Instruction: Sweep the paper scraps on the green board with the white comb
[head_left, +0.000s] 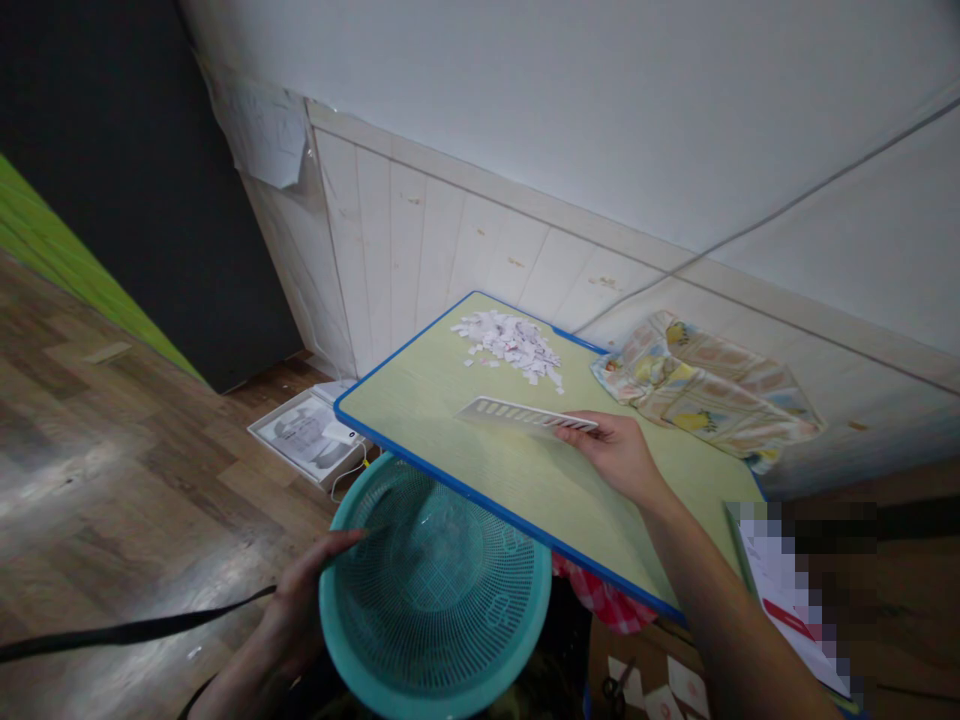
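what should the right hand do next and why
Perhaps the right hand should reach the white slotted piece over to the far side of the paper scraps, for drawing them nearer: they lie beyond it on the table, while the left hand holds the turquoise basket at the near edge.

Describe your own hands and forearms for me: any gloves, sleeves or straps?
The left hand and right hand show no gloves, and no sleeves cover the visible forearms. A flat black strap meets the left arm near the wrist; whether it is worn there, I cannot tell.
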